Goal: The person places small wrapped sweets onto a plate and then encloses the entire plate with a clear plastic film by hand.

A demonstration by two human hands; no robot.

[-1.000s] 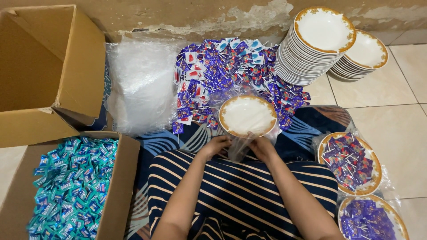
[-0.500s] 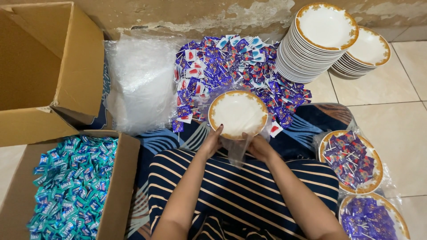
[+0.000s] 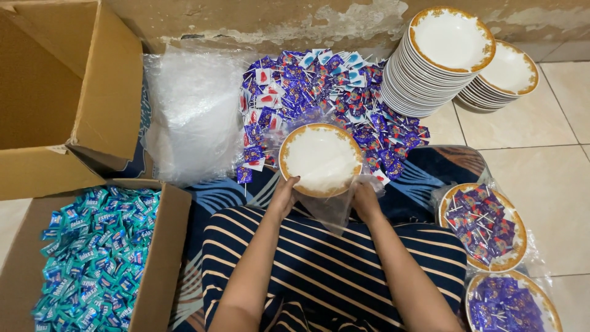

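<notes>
A white plate with a gold rim sits inside a clear plastic bag just beyond my lap. My left hand grips the bag's open end at the plate's near left edge. My right hand pinches the bag's loose plastic at the near right edge. Behind the plate lies a heap of blue, purple and red wrapped lollipops on the floor.
Two stacks of gold-rimmed plates stand at the back right. Two bagged plates filled with sweets lie at my right. A box of teal sachets is at my left, an open empty box beyond it, and a pile of clear bags beside that.
The plate has slid away from me, further into the bag. Both hands have followed it forward and the bag's mouth is drawn closer around the plate's near edge.
</notes>
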